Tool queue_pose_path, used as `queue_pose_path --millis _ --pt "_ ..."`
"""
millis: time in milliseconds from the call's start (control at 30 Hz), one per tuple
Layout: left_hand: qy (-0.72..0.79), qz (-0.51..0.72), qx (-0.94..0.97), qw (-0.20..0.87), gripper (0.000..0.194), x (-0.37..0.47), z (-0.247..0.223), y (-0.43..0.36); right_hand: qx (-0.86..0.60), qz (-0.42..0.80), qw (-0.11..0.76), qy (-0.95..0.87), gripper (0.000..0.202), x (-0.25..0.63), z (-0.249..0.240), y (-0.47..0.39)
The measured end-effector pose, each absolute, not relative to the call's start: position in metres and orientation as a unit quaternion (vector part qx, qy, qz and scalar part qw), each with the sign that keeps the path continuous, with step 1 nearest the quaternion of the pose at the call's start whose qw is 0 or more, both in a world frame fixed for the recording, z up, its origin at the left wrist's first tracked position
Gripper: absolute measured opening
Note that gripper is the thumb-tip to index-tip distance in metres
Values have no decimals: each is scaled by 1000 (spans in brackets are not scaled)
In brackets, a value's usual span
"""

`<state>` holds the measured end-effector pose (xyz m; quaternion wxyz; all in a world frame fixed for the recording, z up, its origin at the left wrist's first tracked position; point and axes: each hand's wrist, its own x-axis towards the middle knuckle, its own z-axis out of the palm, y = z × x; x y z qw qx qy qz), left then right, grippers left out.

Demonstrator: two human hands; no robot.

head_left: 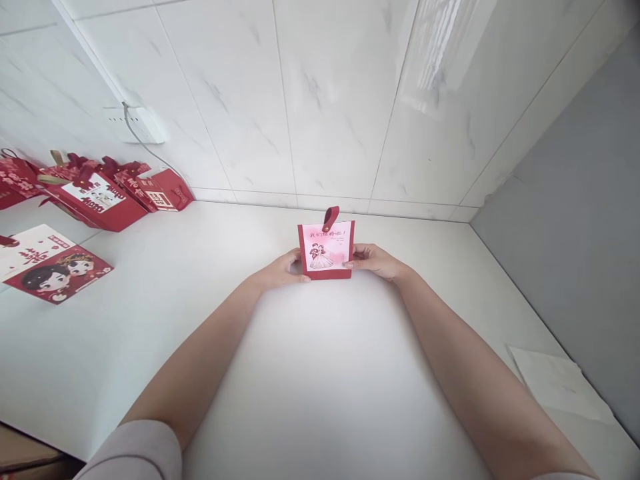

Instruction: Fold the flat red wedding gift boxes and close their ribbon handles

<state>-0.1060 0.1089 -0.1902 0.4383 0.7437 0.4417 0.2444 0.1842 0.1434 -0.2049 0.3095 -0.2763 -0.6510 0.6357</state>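
Between my two hands, near the back of the white table, a small red gift box [327, 249] stands upright. Its front carries a pink panel with writing and a drawing of a bridal couple, and a dark red strap loop [331, 217] rises from its top. My left hand [284, 270] grips the left side, thumb at the lower front corner. On the right edge, my right hand [374, 260] has its thumb on the front, while its other fingers pass behind. The back of the box is hidden.
Several red gift boxes [120, 213] crowd the back left, by the tiled wall [330, 100]. Nearer on the left lies a red and white card or flat box [60, 270] with cartoon figures. A wall socket [135, 125] has a grey cable. White paper [555, 380] lies at right.
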Motion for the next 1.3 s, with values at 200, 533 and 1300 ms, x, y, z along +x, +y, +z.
queue_pose_path --millis 200,533,1300 --pt "460 259 742 414 72 -100 -189 106 -304 607 331 -656 40 183 -205 143" --pt "433 194 769 428 62 -106 -179 108 -256 543 206 -773 50 185 -192 138" --pt "400 181 792 424 67 -108 -185 115 -282 544 210 -762 68 182 -198 138"
